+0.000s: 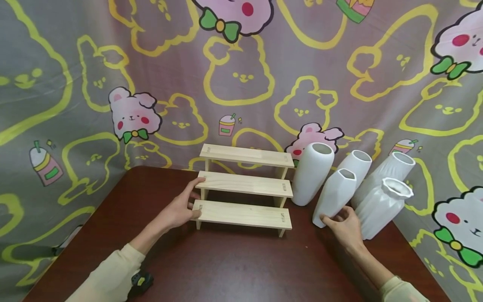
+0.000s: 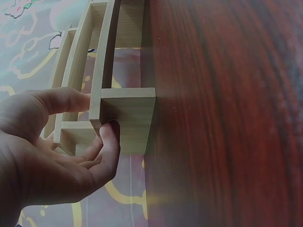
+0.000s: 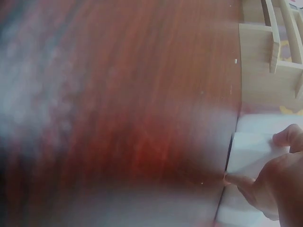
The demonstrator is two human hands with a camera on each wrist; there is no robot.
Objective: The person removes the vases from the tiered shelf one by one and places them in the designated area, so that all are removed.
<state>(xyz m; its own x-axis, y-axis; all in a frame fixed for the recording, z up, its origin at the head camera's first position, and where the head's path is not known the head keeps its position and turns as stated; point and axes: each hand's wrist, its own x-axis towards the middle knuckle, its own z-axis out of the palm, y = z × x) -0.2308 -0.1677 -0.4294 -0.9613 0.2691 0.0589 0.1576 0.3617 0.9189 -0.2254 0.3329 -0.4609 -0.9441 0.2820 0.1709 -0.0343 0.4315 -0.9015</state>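
Note:
A pale three-step wooden display stand (image 1: 241,214) stands on the table. At its left end my left hand (image 1: 176,212) grips the lowest step, thumb on top and fingers curled beneath, as the left wrist view shows; the index finger reaches the middle step. To the stand's right, a white faceted vase (image 1: 335,195) with an angular mouth stands in front of the other vases. My right hand (image 1: 346,230) holds this vase low down near its base, thumb on the front and fingers at the right side. In the right wrist view the vase's lower part (image 3: 253,149) shows beside the fingers.
Behind the held vase are a tall smooth white vase (image 1: 313,174) and another white one (image 1: 356,161). Two ribbed white vases (image 1: 385,205) stand at the right. A cartoon-print curtain (image 1: 241,84) backs the dark red-brown table (image 1: 241,268). A small black object (image 1: 141,282) is near the left sleeve.

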